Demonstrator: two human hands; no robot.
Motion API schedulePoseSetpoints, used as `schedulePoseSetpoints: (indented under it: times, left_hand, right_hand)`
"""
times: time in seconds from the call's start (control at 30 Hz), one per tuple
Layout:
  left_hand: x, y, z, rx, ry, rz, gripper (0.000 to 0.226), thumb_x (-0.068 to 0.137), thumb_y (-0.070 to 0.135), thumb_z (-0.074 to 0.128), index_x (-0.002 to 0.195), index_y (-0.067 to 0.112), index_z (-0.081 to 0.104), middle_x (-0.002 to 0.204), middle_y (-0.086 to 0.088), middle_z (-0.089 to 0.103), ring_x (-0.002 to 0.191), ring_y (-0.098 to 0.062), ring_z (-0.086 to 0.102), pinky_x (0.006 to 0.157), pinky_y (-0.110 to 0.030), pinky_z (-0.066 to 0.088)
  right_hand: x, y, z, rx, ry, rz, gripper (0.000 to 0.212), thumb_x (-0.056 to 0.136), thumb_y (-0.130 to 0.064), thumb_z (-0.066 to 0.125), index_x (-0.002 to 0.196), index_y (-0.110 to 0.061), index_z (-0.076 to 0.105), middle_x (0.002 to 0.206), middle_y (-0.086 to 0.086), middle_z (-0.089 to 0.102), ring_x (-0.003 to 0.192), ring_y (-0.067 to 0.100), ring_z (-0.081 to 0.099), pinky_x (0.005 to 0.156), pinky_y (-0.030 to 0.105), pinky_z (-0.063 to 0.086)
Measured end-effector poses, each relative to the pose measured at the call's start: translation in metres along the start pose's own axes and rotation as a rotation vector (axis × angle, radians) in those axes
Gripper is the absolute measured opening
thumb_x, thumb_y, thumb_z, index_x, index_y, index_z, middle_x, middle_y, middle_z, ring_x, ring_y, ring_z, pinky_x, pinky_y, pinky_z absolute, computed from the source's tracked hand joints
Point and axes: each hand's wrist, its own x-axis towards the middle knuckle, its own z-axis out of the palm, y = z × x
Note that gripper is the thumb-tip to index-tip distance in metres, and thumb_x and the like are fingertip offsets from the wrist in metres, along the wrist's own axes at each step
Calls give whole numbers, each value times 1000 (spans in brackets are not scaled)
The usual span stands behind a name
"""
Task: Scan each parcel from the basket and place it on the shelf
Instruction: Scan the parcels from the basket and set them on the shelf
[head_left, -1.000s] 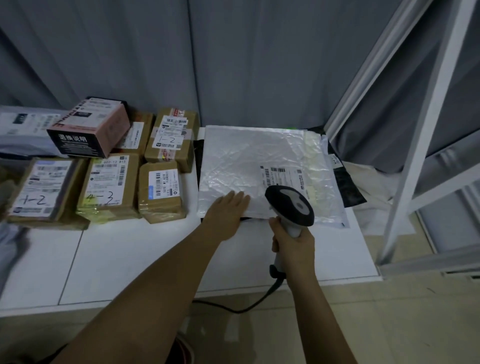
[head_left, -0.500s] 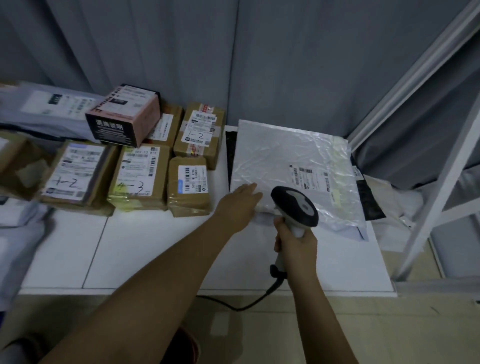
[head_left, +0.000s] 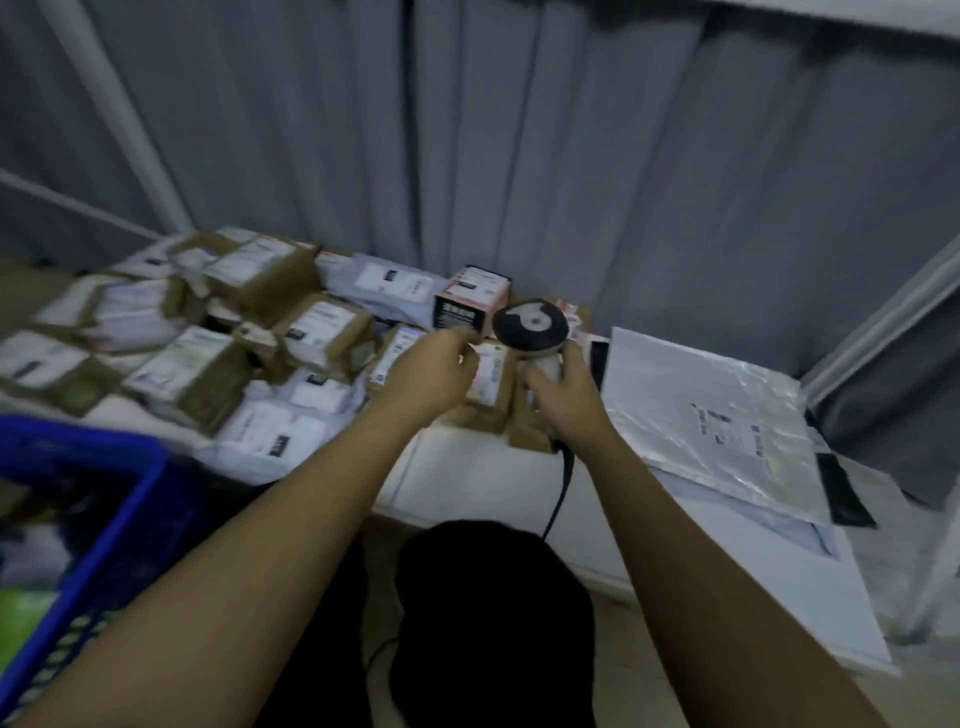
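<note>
Frame is motion-blurred, so fine detail is lost.

Scanner (head_left: 531, 325) is gripped by the right hand (head_left: 563, 392), fingers wrapped round its pale handle, dark head up and tilted toward the camera. Its black cable (head_left: 560, 491) drops from the handle base over the shelf edge.

Left hand (head_left: 426, 374) is raised over the brown boxes just left of the scanner, fingers loosely curled. No object can be made out in it; whether its fingertips touch a box cannot be told through the blur.

Both hands are held close together, not touching.

Silver mailer (head_left: 717, 421) lies flat on the white shelf (head_left: 467, 478) at right, label up, well clear of both hands. A black mailer (head_left: 844, 493) pokes out from under its right edge.

Pink box (head_left: 470, 301) sits behind the hands, just beside the scanner head. Brown boxes (head_left: 322, 327) and white mailers (head_left: 280, 436) are crowded across the left of the shelf, some stacked.

Blue basket (head_left: 88, 499) is at lower left, near the shelf's left end; contents unreadable.

Grey curtain (head_left: 519, 130) hangs behind everything.
</note>
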Motion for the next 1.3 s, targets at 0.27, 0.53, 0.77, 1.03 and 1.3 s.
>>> schedulePoseSetpoints:
  times: [0.27,0.53,0.77,1.03,1.3]
  left_hand:
    - [-163,-150,-135,-169,385,-357,22,91,16,54,109,15,67,108,-4,70,102,-21,63,91,-36,49]
    - [-371,-308,-163,-229,567,-853,30,97,15,49,124,6,60,123,-11,62,115,-27,57,87,-29,41]
    - [-450,-386,-135,-322,469,-1160,37,96,18,53,130,4,53,131,-14,57,119,-27,54,95,-34,43]
    - [-485,-469,-91,-451,338,-1517,61,90,25,57,140,-1,34,132,-25,51,108,-39,58,85,-42,49]
    - [-488,-515,-47,-580,474,-1733,67,83,19,69,139,2,36,136,-20,48,124,-37,48,101,-38,41]
  right_hand:
    - [-69,-87,156,-108,-538,-295,52,95,-30,59,143,-21,40,125,-13,46,115,5,42,91,21,33]
    - [-158,-108,339,-246,-850,-417,40,88,-27,66,126,-19,55,119,2,61,110,21,58,91,37,47]
    - [-193,-77,432,-412,-1014,-346,19,89,-34,63,103,-21,59,97,4,65,91,24,61,81,41,50]
    - [-198,-47,482,-445,-1036,-334,16,89,-36,65,93,-21,63,87,3,66,82,20,62,74,37,49]
    - [-191,-33,505,-446,-1117,-276,20,86,-36,65,91,-16,66,81,0,66,78,17,63,76,42,54]
